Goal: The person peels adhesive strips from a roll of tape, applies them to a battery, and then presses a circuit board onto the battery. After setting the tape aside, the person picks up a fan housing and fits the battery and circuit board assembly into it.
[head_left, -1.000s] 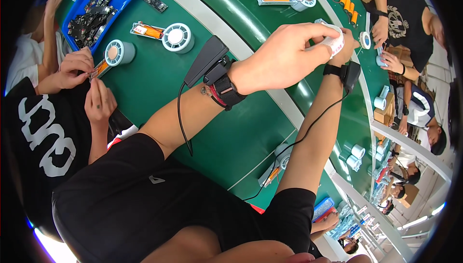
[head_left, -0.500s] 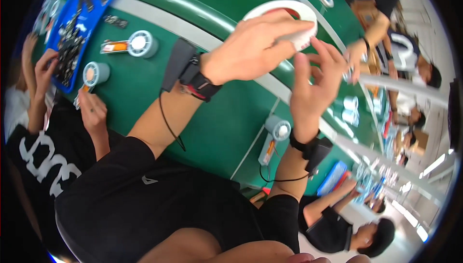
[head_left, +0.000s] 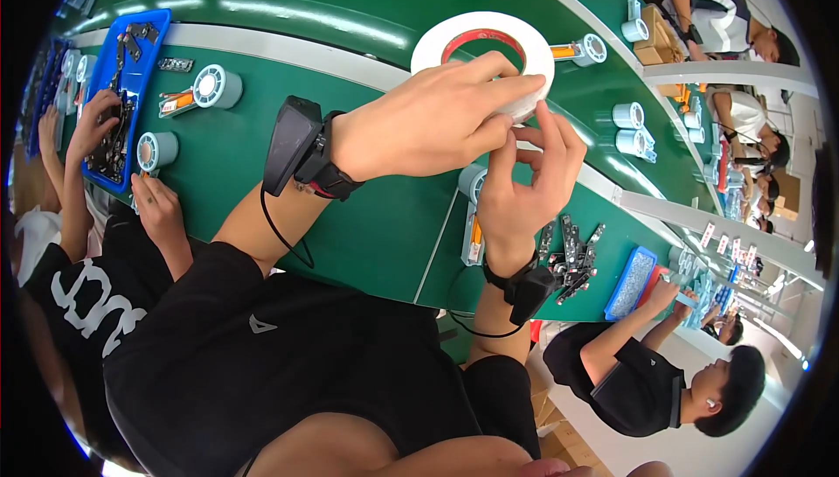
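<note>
A wide roll of white tape [head_left: 430, 47] with a red core is held up above the green table. My left hand [head_left: 428, 118] grips its near side, fingers lying over the face and thumb underneath. My right hand [head_left: 533, 180] is closed at the roll's lower right edge, thumb and fingertips against the rim close to my left fingertips. Whether a loose tape end lies between them is hidden. Below the hands, a light-blue handheld fan [head_left: 473, 181] with an orange strip in its handle lies partly behind my right hand.
Black circuit boards [head_left: 572, 258] are piled right of my right wrist. On the left, another person's hands work by a blue tray [head_left: 163, 31] of black parts, near two fans [head_left: 218, 86]. More fans [head_left: 629, 116] lie on the belt beyond. A person sits at right beside another blue tray [head_left: 631, 285].
The view has shifted, bringing the circuit boards into sight. The tape roll now faces me more fully. My right fingers have come in from beside the roll to its rim.
</note>
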### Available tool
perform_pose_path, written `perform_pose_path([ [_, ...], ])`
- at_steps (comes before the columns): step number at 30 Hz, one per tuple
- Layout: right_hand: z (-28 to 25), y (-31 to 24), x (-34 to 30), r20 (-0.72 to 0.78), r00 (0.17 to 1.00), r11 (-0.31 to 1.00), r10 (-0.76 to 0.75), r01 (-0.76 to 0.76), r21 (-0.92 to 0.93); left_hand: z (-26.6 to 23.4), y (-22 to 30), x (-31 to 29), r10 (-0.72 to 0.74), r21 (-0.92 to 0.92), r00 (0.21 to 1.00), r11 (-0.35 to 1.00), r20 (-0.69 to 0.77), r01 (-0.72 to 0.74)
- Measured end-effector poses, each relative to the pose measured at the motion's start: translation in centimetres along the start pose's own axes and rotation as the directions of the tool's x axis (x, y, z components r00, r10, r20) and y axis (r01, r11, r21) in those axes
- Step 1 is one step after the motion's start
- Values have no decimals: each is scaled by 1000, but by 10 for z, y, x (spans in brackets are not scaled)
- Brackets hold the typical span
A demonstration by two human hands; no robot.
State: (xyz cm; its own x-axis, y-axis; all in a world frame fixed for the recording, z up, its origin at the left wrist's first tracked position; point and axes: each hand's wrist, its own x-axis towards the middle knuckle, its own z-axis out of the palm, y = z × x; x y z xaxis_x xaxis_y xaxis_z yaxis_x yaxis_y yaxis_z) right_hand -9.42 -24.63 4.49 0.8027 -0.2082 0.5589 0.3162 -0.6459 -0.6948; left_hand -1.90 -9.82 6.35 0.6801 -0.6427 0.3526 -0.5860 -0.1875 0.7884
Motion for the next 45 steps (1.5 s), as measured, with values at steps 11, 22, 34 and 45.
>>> perform_pose_path([
  [11, -19, 19, 14, 112, 975, 884, 192, -221, 412, 6, -14, 6, 9, -104, 1000, 995, 2, -9],
  [22, -11, 51, 81, 8, 976, 625, 219, -147, 767, -20, -43, 10, -341, -263, 891, 927, -298, 267],
  [34, 89, 151, 120, 187, 806, 764, 561, -591, 258, -39, -45, 8, -451, -545, 832, 807, -322, 227],
  [45, 107, 162, 123, 187, 885, 902, 427, -431, -23, -42, -48, 7, -288, -398, 864, 910, -412, 113],
])
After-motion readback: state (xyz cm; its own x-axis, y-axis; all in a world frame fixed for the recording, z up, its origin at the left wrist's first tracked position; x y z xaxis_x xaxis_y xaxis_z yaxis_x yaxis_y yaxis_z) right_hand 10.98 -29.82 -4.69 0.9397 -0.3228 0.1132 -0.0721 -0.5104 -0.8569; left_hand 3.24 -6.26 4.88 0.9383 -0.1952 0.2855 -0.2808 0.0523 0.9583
